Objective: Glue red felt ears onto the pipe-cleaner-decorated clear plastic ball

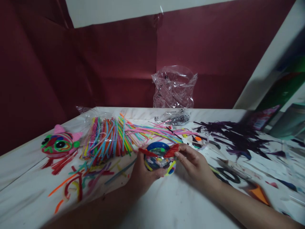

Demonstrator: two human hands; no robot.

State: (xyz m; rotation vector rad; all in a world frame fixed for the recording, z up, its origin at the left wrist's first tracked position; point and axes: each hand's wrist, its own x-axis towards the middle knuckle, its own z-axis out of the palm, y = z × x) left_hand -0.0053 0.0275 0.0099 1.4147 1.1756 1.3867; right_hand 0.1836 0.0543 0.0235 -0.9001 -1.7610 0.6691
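In front of me a round, multicoloured craft piece with a blue rim and patches of green, yellow and white is held just above the table. My left hand is closed around its left and lower side, thumb across the front. A red strip sticks up at the piece's left edge. My right hand pinches a red fuzzy piece at the upper right of the craft. Whether that red piece is fixed to the craft, I cannot tell.
A colourful animal-face craft lies at left. Many pipe cleaners spread behind my hands, with cut pieces nearer. Clear plastic bags stand at the back. Dark purple fringe and blurred orange-handled scissors lie right.
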